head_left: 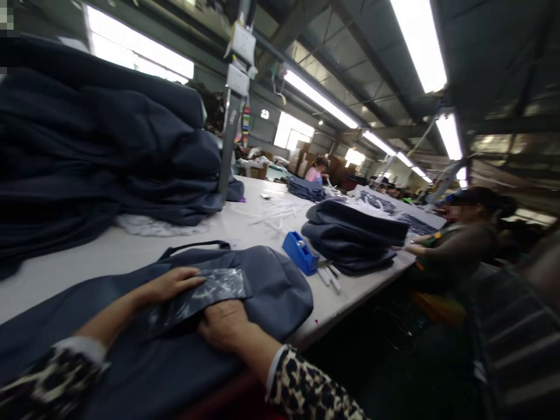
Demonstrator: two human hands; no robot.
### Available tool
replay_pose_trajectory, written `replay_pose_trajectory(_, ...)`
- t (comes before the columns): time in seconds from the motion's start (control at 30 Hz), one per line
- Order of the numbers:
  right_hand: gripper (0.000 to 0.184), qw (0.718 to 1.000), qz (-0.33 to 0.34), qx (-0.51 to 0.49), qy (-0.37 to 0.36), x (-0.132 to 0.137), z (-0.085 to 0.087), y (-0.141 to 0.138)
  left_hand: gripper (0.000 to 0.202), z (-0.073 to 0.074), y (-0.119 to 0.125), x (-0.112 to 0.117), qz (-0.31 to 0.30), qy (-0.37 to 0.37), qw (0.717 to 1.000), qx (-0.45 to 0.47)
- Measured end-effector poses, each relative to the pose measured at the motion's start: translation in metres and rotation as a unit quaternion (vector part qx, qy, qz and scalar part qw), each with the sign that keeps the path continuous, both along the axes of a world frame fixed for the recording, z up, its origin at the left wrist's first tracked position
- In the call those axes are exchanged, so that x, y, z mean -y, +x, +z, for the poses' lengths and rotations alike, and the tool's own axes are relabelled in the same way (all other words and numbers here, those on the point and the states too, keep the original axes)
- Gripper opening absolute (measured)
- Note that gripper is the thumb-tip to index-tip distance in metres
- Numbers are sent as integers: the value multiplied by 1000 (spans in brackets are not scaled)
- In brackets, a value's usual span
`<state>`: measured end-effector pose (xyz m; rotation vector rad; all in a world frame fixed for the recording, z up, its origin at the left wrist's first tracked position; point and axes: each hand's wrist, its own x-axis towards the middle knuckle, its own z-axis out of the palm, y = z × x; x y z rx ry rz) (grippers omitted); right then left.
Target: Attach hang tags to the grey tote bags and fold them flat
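Observation:
A large dark blue fabric piece [275, 291], perhaps a bag or cover, with a narrow strap [196, 246] at its far edge, lies before me. On it is a shiny clear plastic panel [225, 284] over dark material, its near edge lifted above a dark gap. My left hand [175, 284] rests at the panel's upper left, fingers stretched out together over it; its thumb is hidden. Along the near edge, my right hand [225, 324] is closed with curled fingers, their tips hidden under the panel.
A tall heap of dark blue fabric [109, 140] fills the left. Past the work stand a blue tape dispenser [300, 252], white sticks [329, 277] and a stack of folded dark pieces [350, 236]. A co-worker [464, 239] sits at the right along the white table [251, 224].

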<state>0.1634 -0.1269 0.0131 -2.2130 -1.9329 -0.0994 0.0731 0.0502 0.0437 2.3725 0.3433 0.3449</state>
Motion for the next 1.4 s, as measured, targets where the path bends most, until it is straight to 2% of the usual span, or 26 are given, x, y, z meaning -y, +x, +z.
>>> replay_pose_trajectory(0.07,33,1000,14,-14,-6,4,2,0,56,-2,2,2,-9,10,999,-31)
replay_pose_trajectory(0.2,28,999,40,-30,8,15,-3,1,42,-25,5,-9,45,39,995,-76)
replay_pose_trajectory(0.27,26,998,51,-29,14,22,-3,0,34,-33,3,-7,68,63,992,-82)
replay_pose_trajectory(0.33,24,998,54,-25,16,27,-2,-2,27,-33,1,4,84,94,990,-69)
replay_pose_trajectory(0.4,24,998,53,-21,16,30,-2,-2,28,-28,0,19,82,126,988,-41)
replay_pose_trajectory(0.5,27,998,54,-18,12,31,-4,0,36,-23,1,42,22,156,987,-7)
replay_pose_trajectory(0.63,32,998,67,-15,-4,33,-11,2,53,-36,-1,59,-101,123,987,-34)
replay_pose_trajectory(0.7,31,997,72,-12,-13,37,-10,1,63,-46,-3,61,-115,97,987,-52)
replay_pose_trajectory(0.8,33,995,93,-34,-17,56,1,2,74,-54,-5,60,-117,97,986,-70)
replay_pose_trajectory(0.87,31,987,123,-100,-6,79,11,4,78,-54,-4,60,-117,113,983,-84)
replay_pose_trajectory(0.93,27,969,124,-214,27,111,15,8,79,-54,-4,60,-113,127,981,-92)
replay_pose_trajectory(1.0,25,931,52,-356,58,144,8,9,80,-52,-3,61,-111,135,980,-92)
replay_pose_trajectory(1.03,28,899,-8,-433,60,159,0,7,80,-51,-2,61,-110,136,980,-92)
replay_pose_trajectory(1.07,33,856,-71,-510,53,170,-11,5,80,-48,-1,61,-109,137,980,-93)
replay_pose_trajectory(1.13,44,742,-169,-648,39,183,-36,-4,80,-39,-1,62,-109,141,979,-98)
replay_pose_trajectory(1.2,53,625,-227,-744,74,182,-56,-14,78,-24,-3,68,-107,147,978,-106)
replay_pose_trajectory(1.27,53,526,-258,-800,129,173,-66,-25,77,-7,-10,83,-101,158,976,-109)
replay_pose_trajectory(1.3,53,488,-264,-819,146,168,-66,-30,76,1,-17,93,-96,165,976,-106)
replay_pose_trajectory(1.33,54,459,-264,-835,147,164,-65,-35,73,6,-24,105,-89,177,975,-99)
replay_pose_trajectory(1.37,54,444,-260,-846,138,161,-62,-39,69,9,-33,118,-84,193,974,-88)
replay_pose_trajectory(1.4,53,441,-257,-850,126,160,-58,-43,64,8,-42,132,-82,215,970,-75)
